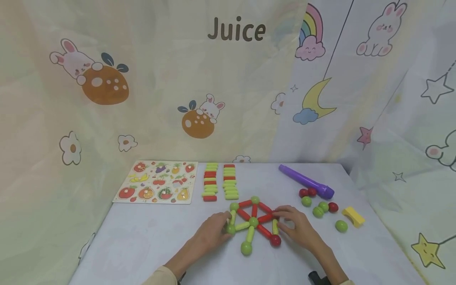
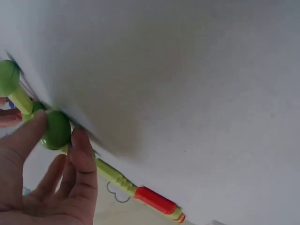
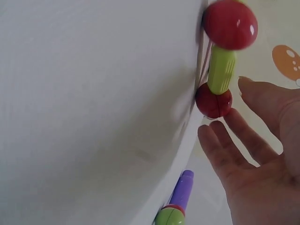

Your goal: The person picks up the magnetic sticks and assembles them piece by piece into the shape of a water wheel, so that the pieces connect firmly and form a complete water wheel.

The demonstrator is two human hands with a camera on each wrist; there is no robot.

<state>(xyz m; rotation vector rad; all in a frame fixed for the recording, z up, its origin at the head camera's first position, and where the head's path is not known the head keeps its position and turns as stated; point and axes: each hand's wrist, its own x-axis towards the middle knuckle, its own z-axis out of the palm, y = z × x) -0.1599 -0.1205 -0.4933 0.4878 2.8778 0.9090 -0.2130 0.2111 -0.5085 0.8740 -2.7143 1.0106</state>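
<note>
1. Far left of the table (image 1: 149, 237): fruit puzzle board (image 1: 156, 182), lying flat.
2. Beside it, two rows of spare rods (image 1: 221, 181), red and green.
3. Your left hand (image 1: 213, 229) pinches the green ball (image 1: 230, 228) at the rod-and-ball frame's (image 1: 253, 221) left corner.
4. Your right hand (image 1: 297, 226), fingers straight and relaxed, touches the frame's right side by a red ball (image 1: 275, 240).
5. Right: purple tube (image 1: 306, 182), loose balls (image 1: 318, 206), yellow block (image 1: 353, 216).
</note>
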